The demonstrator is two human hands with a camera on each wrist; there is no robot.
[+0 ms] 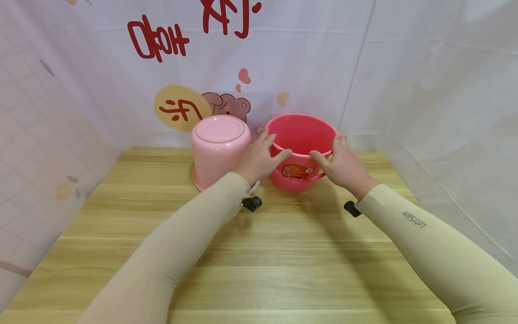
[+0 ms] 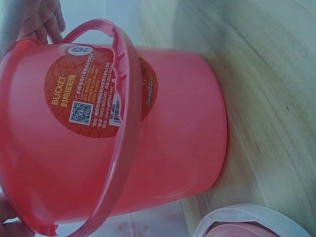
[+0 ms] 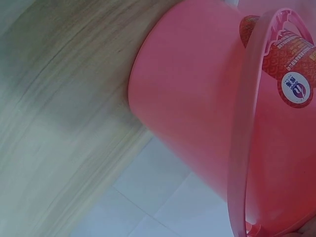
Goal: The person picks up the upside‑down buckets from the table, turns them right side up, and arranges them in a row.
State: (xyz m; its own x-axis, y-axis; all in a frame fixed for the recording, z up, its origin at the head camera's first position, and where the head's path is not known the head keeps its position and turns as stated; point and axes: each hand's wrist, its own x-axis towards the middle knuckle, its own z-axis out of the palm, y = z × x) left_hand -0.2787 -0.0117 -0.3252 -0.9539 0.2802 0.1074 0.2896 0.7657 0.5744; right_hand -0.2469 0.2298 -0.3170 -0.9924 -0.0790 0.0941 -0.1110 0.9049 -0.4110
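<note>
Red bucket (image 1: 301,158): right of ctr, upper half of head frame, approx upright, mouth up, base at tabletop; can't tell if it's bearing full wt there. L hand (image 1: 259,157) & R hand (image 1: 346,164) grip the rim from either side, thumbs on the front edge, fingers round the sides; some fingertips hidden, so can't tell exactly how far they wrap. Handle (image 2: 131,123) hangs down across front, over part of the label (image 2: 74,113).

Step in hand looks like a two-handed hold/positioning of the bucket. To do it well: equal pressure L & R, thumbs level so rim doesn't tip, no hard squeeze b/c thin plastic prob. flexes. Mind the loose handle, could swing & snag fingers. Go easy on L side: upturned pink bucket (image 1: 218,157) is just beside, w/ L forearm close in front, so a knock is poss.

Further out: wood table (image 1: 259,256) below; white backdrop w/ red lettering (image 1: 307,67) behind, top of frame.
</note>
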